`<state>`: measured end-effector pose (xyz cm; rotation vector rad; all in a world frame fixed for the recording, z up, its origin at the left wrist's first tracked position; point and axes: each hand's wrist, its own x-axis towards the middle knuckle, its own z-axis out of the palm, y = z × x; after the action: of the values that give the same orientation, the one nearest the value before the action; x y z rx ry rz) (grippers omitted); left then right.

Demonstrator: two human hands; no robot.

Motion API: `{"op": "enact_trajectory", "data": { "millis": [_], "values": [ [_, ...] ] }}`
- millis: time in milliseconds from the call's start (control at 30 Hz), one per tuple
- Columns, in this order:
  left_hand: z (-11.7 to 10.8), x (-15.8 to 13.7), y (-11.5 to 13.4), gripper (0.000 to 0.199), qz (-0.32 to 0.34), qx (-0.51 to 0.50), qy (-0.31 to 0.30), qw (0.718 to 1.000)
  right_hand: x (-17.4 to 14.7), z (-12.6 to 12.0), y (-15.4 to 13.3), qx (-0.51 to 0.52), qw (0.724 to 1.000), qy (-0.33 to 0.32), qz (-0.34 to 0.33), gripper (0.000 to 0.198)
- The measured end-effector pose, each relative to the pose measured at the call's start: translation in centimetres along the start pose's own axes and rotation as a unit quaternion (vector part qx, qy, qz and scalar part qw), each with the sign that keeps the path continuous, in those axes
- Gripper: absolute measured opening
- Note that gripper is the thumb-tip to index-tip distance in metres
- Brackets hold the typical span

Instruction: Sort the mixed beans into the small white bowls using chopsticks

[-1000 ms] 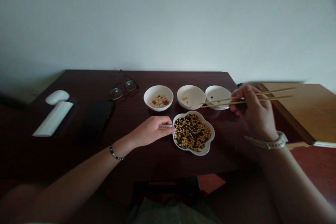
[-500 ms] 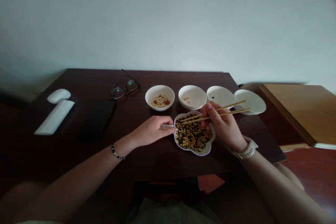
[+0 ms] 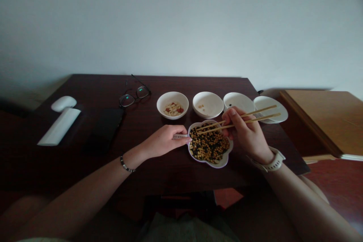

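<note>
A flower-shaped dish (image 3: pixel 224 161) of mixed yellow and black beans (image 3: pixel 209 144) is set near the middle of a dark tabletop (image 3: pixel 153 83), in front of a row of four white bowls. Its short handle (image 3: pixel 180 136) is pinched between the thumb and fingers of the left hand (image 3: pixel 160 141). By the right hand (image 3: pixel 246 132), a pair of wooden chopsticks (image 3: pixel 263 117) is gripped between thumb and fingers, the tips lowered slightly apart into the dish beside the handle; whether a bean is caught between them cannot be told. Pale and reddish nut pieces are held in the leftmost bowl (image 3: pixel 172 97), a few yellow bits in the second bowl (image 3: pixel 211 104), and one dark bean in the third bowl (image 3: pixel 241 101); the fourth bowl (image 3: pixel 265 101) is partly covered by the chopsticks' back ends. Several mishaps can be judged possible. A bean could be squeezed out sideways, since small, rounded beans are offered little grip by thin tips, especially if these were crossed. Because both colours are tightly mixed, the wrong one could be picked up. If the handle were pressed down or twisted, the dish could be tipped and its beans spilled. The third bowl, close behind the right hand's knuckles, could be nudged by a careless lift.
</note>
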<state>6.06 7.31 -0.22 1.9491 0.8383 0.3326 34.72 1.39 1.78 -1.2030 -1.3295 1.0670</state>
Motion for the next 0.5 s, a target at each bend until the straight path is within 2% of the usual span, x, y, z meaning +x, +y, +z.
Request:
{"op": "enact_trajectory", "data": {
  "millis": [167,500],
  "values": [
    [-0.02,0.04,0.05,0.032,-0.004,-0.007,-0.002,1.000,-0.01,0.22,0.25,-0.010,0.999,-0.030,0.021,0.044],
    [-0.06,-0.02,0.31,0.033,-0.009,-0.007,-0.001,1.000,0.01,0.45,0.35,-0.025,0.999,-0.020,0.006,0.043]
  ]
}}
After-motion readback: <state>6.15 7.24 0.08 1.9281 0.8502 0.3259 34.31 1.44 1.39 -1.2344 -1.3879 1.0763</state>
